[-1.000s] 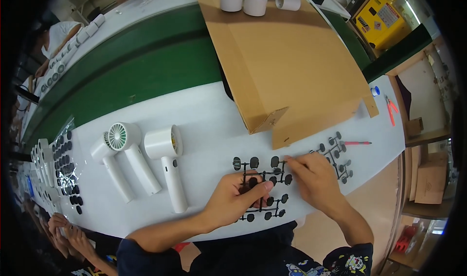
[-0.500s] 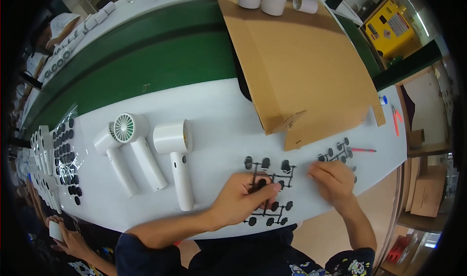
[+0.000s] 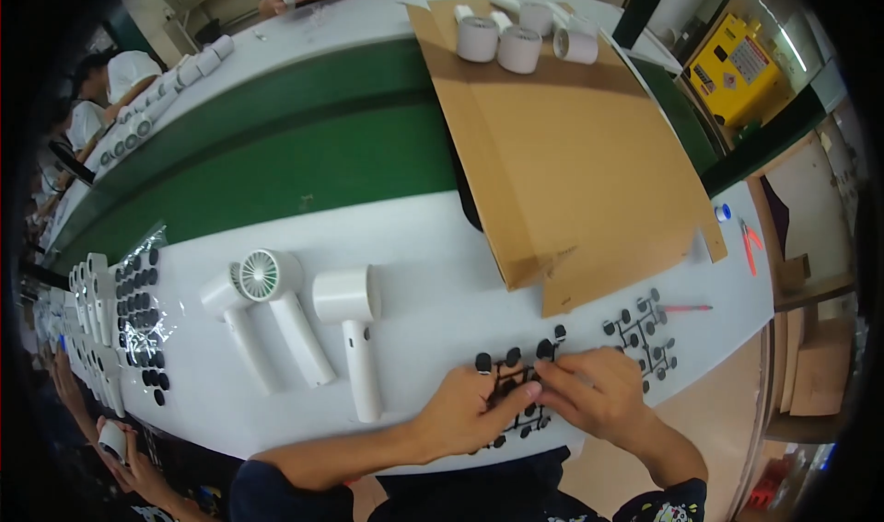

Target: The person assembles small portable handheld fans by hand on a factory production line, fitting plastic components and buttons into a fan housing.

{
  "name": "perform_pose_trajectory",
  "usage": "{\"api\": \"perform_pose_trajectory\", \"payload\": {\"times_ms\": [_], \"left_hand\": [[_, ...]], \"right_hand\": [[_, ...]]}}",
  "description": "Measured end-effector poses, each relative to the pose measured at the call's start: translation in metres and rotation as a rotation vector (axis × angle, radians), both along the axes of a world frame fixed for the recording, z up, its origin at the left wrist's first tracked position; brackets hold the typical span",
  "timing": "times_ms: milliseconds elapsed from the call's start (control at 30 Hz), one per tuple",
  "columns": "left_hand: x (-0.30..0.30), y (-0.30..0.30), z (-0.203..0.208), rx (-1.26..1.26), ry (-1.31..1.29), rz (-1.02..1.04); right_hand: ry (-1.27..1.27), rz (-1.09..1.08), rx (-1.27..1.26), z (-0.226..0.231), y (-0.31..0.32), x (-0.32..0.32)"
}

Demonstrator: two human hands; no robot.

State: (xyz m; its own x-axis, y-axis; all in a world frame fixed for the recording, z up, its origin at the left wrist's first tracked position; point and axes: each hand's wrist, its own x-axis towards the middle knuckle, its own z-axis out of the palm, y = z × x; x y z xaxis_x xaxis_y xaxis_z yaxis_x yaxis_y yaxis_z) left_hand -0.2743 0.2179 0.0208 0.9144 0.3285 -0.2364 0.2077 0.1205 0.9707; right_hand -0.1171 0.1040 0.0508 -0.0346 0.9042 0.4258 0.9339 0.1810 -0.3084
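The left hand (image 3: 470,411) grasps the black sprue frame (image 3: 545,349) above the table's near edge, while the right hand (image 3: 600,391) touches its right side; whether those fingers pinch a disc cannot be told. The step appears to be handling the frame's discs; the next move calls for a steady left-hand hold and precise right-hand finger placement.

I have a black plastic frame (image 3: 508,388) raised over the near part of the bench (image 3: 410,352), its thin bars carrying small, dark, round discs (image 3: 514,356). Several jut along its far side and more show nearer me; its middle is partly hidden, so I can't count them.
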Motion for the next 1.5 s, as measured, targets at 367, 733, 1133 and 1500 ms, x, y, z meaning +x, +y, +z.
{"api": "perform_pose_trajectory", "payload": {"times_ms": [367,733,1133,1500], "left_hand": [[-0.001,0.000,-0.009,-0.071,-0.087,-0.013],[0.000,0.002,-0.010,-0.503,-0.029,0.117],[0.000,0.003,-0.022,-0.339,-0.111,0.047],[0.007,-0.007,-0.019,-0.086,-0.248,0.046]], "right_hand": [[-0.037,0.088,0.122,-0.015,0.001,0.001],[0.806,-0.233,0.181,-0.032,-0.018,0.009],[0.430,-0.320,-0.090,0.007,0.020,0.006],[0.531,-0.001,-0.711,0.016,0.014,0.041]]}}
